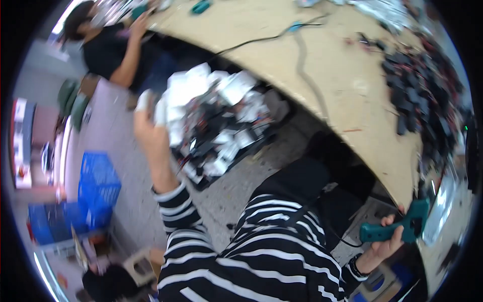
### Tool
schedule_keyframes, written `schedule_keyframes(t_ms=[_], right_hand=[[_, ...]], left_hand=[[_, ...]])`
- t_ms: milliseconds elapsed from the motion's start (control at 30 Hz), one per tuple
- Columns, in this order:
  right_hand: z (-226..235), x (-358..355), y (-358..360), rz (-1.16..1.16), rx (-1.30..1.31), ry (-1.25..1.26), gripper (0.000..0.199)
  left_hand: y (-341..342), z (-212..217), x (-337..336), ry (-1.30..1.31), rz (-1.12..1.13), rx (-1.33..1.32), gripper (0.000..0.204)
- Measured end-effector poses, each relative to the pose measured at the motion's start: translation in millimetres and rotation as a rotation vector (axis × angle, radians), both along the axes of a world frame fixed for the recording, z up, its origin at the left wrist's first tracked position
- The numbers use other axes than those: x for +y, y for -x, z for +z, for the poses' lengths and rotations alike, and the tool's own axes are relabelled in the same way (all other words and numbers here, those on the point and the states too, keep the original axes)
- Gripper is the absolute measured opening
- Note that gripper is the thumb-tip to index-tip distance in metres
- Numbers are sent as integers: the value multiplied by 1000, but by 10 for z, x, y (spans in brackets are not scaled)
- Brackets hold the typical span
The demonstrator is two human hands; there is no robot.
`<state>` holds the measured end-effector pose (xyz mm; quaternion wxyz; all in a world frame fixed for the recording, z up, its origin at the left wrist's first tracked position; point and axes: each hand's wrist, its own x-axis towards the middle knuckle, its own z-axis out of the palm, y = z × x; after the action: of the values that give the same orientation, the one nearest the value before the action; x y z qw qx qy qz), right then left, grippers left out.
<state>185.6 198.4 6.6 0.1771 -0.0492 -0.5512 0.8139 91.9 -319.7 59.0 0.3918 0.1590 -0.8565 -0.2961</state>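
Observation:
My left hand (151,136) is raised out to the left, its fingers stretched out and apart, with white covers on the fingertips. It holds nothing that I can see and is blurred. Beside it, lower down, is a dark bin (211,178) heaped with white paper-like pieces (188,95) and small black parts with wires (214,121). At the table edge on the right, my right hand (387,246) is closed around the handle of a green glue gun (415,221), with a black cord running from its handle end.
A pale table (352,85) curves along the right. On it lie a black cable (261,39) and a large heap of dark wired parts (422,85). A person in a black top (108,53) sits at the far left. Blue crates (98,178) stand on the left.

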Motion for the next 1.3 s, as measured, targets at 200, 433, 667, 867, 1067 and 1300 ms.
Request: schedule_keyframes(t_ms=[200, 433, 667, 867, 1067, 1300], right_hand=[[131, -131, 27, -30, 115, -16, 56], [89, -2, -12, -34, 150, 85, 57], [-53, 117, 142, -25, 176, 241, 58], [-32, 100, 331, -22, 152, 253, 59], [-38, 117, 446, -21, 104, 276, 61], [-81, 105, 510, 32, 134, 354, 59]], left_hand=[[416, -13, 1115, -328, -392, 115, 29], [1272, -92, 2237, -343, -931, 32, 33], [2447, -204, 2390, -66, -898, -234, 37], [3146, -347, 2781, 317, -690, -268, 53], [3114, -570, 3084, 354, -969, -288, 24], [2467, -26, 2980, 552, -1156, -538, 29]])
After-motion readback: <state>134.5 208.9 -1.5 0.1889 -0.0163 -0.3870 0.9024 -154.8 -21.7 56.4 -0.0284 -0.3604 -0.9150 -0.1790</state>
